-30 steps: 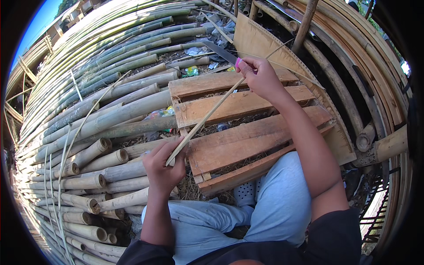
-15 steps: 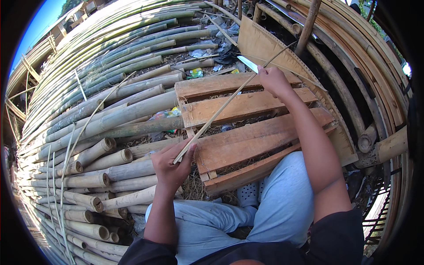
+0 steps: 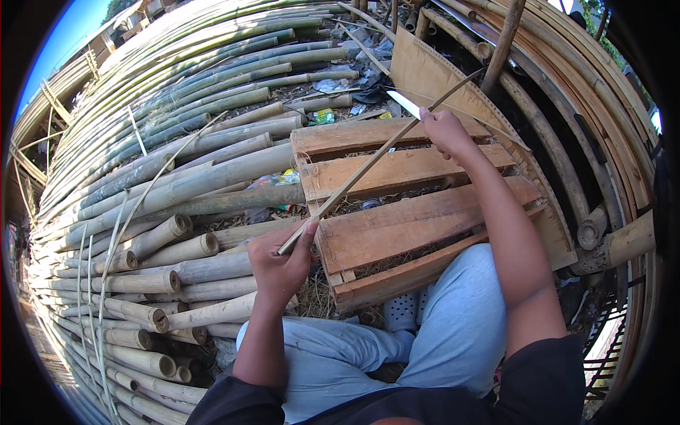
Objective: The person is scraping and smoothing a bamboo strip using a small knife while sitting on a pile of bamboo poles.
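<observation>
A long thin bamboo strip (image 3: 368, 171) slants across a low slatted wooden bench (image 3: 418, 227) in front of me. My left hand (image 3: 280, 258) is closed round its near end, thumb along the top. My right hand (image 3: 445, 133) grips a knife whose handle is hidden in my fingers. The pale blade (image 3: 404, 103) points to the far left, and the strip passes right beside it and the fist. Whether the edge touches the strip I cannot tell. Beyond the right hand, the far end of the strip sticks out toward a wooden post.
Stacked bamboo poles (image 3: 212, 188) fill the left side. Thin split strips (image 3: 106, 283) lie over them. A curved tan sheet (image 3: 425, 67) stands behind the bench, next to an upright post (image 3: 503, 46). Plastic litter (image 3: 324, 117) lies on the ground. My bent knees (image 3: 453, 304) are close to the bench.
The bamboo strip looks slightly rolled, with a darker side showing. The whole view has shifted a little; both hands keep their grips in nearly the same places.
</observation>
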`<action>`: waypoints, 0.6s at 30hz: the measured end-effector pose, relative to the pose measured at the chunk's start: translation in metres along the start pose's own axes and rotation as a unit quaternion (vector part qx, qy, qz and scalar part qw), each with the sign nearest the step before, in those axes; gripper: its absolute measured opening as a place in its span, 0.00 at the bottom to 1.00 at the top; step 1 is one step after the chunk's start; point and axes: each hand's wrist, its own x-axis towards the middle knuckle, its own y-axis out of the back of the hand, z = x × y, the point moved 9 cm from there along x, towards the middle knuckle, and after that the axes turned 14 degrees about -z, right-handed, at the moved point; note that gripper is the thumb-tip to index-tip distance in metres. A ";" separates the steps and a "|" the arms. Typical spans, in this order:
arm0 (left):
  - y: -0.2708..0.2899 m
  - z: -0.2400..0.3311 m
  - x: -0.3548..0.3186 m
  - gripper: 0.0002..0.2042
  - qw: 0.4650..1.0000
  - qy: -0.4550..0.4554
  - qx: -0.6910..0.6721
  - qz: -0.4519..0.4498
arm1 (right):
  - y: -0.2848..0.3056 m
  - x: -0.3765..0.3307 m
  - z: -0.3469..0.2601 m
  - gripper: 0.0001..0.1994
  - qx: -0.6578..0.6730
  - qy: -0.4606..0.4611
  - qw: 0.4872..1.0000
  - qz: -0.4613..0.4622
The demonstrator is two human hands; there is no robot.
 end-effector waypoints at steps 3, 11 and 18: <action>-0.001 0.004 -0.002 0.07 1.000 -0.006 0.010 -0.004 | -0.001 -0.003 -0.002 0.26 -0.003 -0.013 1.000 -0.016; -0.004 0.008 -0.003 0.14 0.997 0.024 -0.028 -0.069 | -0.002 -0.007 -0.006 0.26 0.017 -0.002 1.000 -0.019; 0.002 0.008 0.006 0.12 0.997 -0.046 0.020 -0.055 | -0.014 -0.002 0.001 0.23 0.113 0.010 0.992 -0.064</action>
